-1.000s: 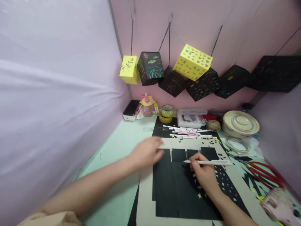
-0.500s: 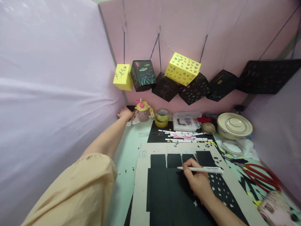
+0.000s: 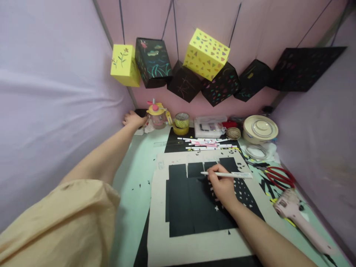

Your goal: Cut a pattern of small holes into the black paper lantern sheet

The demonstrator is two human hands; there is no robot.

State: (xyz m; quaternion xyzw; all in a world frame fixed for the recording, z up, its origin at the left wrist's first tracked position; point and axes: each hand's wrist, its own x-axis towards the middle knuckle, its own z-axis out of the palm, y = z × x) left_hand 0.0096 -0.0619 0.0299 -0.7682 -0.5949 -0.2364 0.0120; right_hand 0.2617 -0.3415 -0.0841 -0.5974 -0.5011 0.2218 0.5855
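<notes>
My right hand [image 3: 221,185] rests on a black cut-out paper sheet [image 3: 191,204] and grips a white pen [image 3: 228,174] that lies level, tip to the left. The black sheet lies on a beige board [image 3: 180,248]. My left hand [image 3: 134,119] is stretched out to the far left corner of the table, its fingers laid over a dark device [image 3: 141,112] beside a small clear cup with a yellow lid [image 3: 157,115]. Whether those fingers grip the device I cannot tell. A yellow-beige sleeve [image 3: 55,226] covers my left upper arm.
Several pens [image 3: 207,143] lie in a row behind the board. Behind them stand yellow tape rolls [image 3: 181,124], a clear box [image 3: 210,128], a twine ball [image 3: 233,132] and a round cream container [image 3: 260,128]. Red scissors [image 3: 279,176] and a pink glue gun [image 3: 297,217] lie right. Paper cubes [image 3: 205,53] hang above.
My left hand left the board's top edge and reached to the far left corner, onto the dark device. The view shifted nearer and rightward. My right hand kept the pen on the black sheet.
</notes>
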